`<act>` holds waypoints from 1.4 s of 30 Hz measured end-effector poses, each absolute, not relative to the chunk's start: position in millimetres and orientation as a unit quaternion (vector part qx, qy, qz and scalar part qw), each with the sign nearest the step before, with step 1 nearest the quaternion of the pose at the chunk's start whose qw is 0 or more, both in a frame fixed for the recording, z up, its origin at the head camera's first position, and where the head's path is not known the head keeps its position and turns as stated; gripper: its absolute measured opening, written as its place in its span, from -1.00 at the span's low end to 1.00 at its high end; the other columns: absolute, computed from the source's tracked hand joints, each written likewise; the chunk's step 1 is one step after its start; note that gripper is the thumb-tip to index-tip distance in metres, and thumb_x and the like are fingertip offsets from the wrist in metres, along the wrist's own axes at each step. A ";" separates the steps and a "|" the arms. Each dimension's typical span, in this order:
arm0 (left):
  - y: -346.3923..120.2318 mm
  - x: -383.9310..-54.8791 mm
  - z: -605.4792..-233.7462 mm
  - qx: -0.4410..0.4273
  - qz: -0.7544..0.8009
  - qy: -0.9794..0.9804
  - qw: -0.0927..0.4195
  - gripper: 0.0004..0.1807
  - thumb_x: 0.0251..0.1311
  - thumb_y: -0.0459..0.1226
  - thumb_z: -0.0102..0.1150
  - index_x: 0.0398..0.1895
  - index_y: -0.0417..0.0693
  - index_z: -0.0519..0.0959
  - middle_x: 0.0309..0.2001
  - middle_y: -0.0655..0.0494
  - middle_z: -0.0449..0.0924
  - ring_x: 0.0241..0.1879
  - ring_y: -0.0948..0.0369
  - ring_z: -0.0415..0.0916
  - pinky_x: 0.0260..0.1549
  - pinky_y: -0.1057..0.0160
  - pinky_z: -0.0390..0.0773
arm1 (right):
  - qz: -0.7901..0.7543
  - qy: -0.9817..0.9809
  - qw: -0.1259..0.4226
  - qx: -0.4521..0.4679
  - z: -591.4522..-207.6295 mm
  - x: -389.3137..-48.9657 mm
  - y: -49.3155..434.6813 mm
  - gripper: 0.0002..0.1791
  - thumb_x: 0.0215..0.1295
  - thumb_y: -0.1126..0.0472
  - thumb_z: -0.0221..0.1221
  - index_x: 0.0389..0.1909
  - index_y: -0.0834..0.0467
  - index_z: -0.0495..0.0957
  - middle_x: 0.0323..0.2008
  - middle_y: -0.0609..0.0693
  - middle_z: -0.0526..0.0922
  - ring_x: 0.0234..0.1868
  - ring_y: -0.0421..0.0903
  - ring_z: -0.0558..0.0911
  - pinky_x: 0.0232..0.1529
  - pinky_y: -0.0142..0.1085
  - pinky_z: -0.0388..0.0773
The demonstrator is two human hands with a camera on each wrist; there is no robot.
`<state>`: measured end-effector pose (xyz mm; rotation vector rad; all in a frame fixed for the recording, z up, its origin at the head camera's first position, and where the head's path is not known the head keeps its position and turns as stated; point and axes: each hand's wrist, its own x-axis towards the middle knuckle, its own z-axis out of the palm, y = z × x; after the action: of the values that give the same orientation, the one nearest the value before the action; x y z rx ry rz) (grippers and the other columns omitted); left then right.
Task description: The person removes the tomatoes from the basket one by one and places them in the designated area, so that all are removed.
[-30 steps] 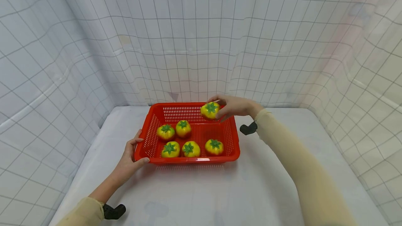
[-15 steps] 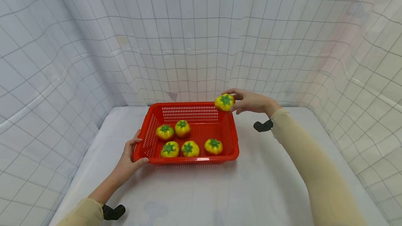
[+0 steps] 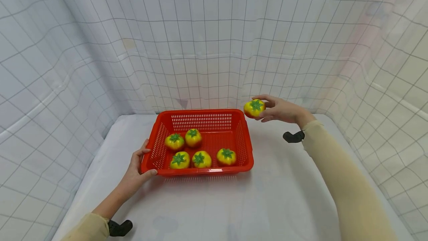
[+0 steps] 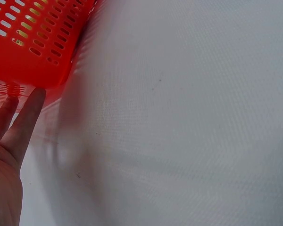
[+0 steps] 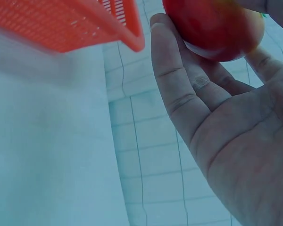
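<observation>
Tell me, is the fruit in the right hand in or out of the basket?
Out. The right hand holds the fruit beside the basket, with a gap between them.

Head view: bright, diffuse light; glare on near rim of red basket [image 3: 197,171]; soft shadow on tabletop [image 3: 267,200] nearside of basket; cloth [image 3: 50,84] grid lines curved left of basket; right wrist view: blue-green cast.
</observation>
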<state>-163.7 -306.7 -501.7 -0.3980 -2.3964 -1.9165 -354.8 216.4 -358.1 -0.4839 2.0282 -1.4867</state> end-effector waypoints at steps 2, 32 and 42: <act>-306.6 -163.4 -501.8 -0.131 -0.618 -0.775 0.025 -0.30 0.31 -0.49 0.20 0.36 -0.09 0.03 0.67 0.13 -0.39 0.61 -0.01 -0.33 0.10 0.47 0.47 | -0.560 0.758 0.285 -0.175 -361.4 -354.4 223.5 -0.20 0.35 0.32 0.27 0.53 -0.04 0.16 0.34 0.24 0.31 0.20 0.27 0.54 0.23 0.07 0.53; -305.8 -163.1 -502.3 -0.124 -0.617 -0.777 0.023 -0.28 0.32 -0.47 0.19 0.41 -0.08 0.02 0.67 0.17 -0.37 0.61 -0.05 -0.27 0.07 0.43 0.52 | -0.582 0.748 0.304 -0.095 -429.2 -342.5 269.7 -0.14 0.28 0.36 0.34 0.52 0.09 0.12 0.41 0.27 0.17 0.28 0.23 0.38 0.32 0.11 0.40; -306.4 -164.4 -503.5 -0.132 -0.621 -0.772 0.023 -0.27 0.32 -0.50 0.18 0.41 -0.11 0.01 0.67 0.16 -0.40 0.61 0.00 -0.31 0.09 0.44 0.50 | -0.556 0.768 0.306 -0.080 -454.5 -336.6 275.3 -0.15 0.29 0.30 0.34 0.53 0.06 0.16 0.42 0.27 0.16 0.30 0.18 0.34 0.20 -0.13 0.57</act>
<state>-164.4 -306.4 -503.5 -0.4072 -2.3895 -1.9237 -336.6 275.3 -454.5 -0.2114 2.0333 -1.4719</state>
